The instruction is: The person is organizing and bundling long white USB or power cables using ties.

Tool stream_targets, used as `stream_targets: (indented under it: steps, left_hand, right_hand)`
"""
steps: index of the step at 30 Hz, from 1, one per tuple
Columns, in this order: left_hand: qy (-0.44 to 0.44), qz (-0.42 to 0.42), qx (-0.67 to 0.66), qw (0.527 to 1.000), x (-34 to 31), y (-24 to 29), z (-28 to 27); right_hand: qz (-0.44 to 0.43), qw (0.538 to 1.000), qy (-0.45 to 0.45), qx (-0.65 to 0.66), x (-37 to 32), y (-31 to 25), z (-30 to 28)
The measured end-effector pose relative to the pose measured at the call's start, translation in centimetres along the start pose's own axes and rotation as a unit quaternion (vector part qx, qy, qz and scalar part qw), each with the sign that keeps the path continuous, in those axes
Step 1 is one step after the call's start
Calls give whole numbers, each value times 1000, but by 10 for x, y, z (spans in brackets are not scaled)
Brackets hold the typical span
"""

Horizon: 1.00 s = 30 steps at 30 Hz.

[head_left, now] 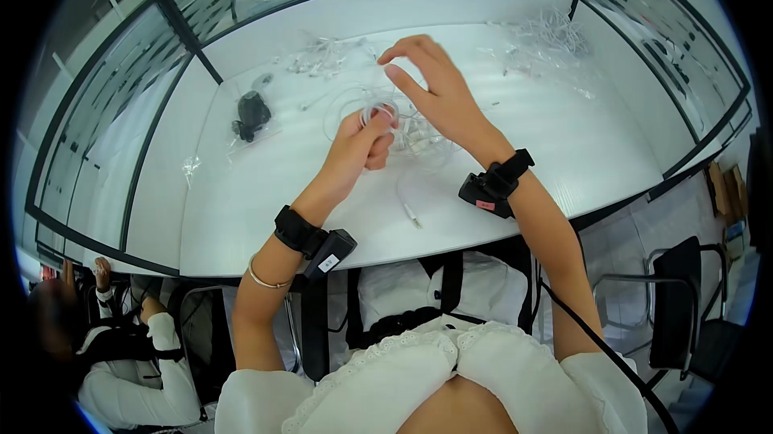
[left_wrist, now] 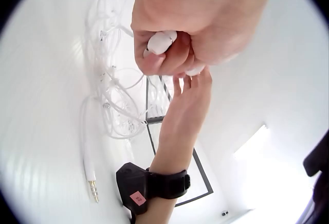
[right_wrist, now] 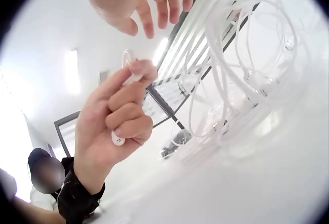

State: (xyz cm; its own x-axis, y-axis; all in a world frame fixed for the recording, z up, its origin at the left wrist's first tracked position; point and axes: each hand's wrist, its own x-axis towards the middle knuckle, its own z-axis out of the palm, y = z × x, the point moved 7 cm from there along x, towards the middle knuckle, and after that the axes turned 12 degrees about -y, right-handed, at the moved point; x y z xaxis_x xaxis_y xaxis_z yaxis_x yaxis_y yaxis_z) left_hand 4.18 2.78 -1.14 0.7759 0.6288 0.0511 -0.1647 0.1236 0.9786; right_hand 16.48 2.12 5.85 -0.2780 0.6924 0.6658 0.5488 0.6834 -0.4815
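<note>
The left hand (head_left: 358, 148) is curled round white earphones (left_wrist: 160, 43) and a small loop of their cable, above the table; the right hand (head_left: 443, 100) is open beside it, fingers loosely bent. A black object (head_left: 254, 112) lies in what seems a clear plastic bag (head_left: 241, 145), on the person's left. Tangled white cables (head_left: 555, 35) lie far right, and a metal plug (left_wrist: 93, 190) points nearward on the white table (head_left: 241, 217), bordered by partitions (head_left: 157, 144); a black chair (head_left: 676, 305) stands right.

A bagged object (head_left: 253, 115) lies on the bench (head_left: 322, 225) left of the loose plug (head_left: 413, 217); tangled cables (head_left: 555, 35) lie far right.
</note>
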Motion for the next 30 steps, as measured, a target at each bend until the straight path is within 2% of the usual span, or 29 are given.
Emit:
stream_targets:
  steps: [1, 3, 6, 9, 17, 21, 24, 27, 28, 30]
  left_hand:
    - [32, 6, -3, 999, 0, 1, -8]
    - [107, 38, -2, 994, -3, 5, -21]
    - [136, 73, 16, 988, -5, 7, -28]
    - [160, 77, 30, 984, -7, 12, -31]
    - [184, 77, 77, 977, -5, 7, -40]
    - [228, 85, 124, 962, -6, 5, -44]
    - [245, 111, 172, 948, -9, 15, -42]
    - [215, 110, 97, 966, -10, 18, -36]
    - [235, 138, 103, 957, -8, 18, -35]
    - [243, 133, 119, 953, -8, 19, -32]
  right_hand:
    - [-7, 1000, 22, -10, -1, -10, -6]
    - [-41, 998, -48, 14, 1, -15, -1]
    - [-91, 986, -118, -79, -3, -37, 18]
    - [-105, 987, -72, -102, -4, -40, 22]
    - [-94, 978, -106, -155, -10, -48, 32]
    - [-72, 970, -112, -201, -12, -49, 37]
    - [-62, 979, -81, -174, -12, -48, 34]
    - [-59, 984, -73, -150, -13, -49, 35]
    - [-39, 984, -81, -151, -14, -49, 38]
    - [-12, 985, -78, -152, -15, -48, 42]
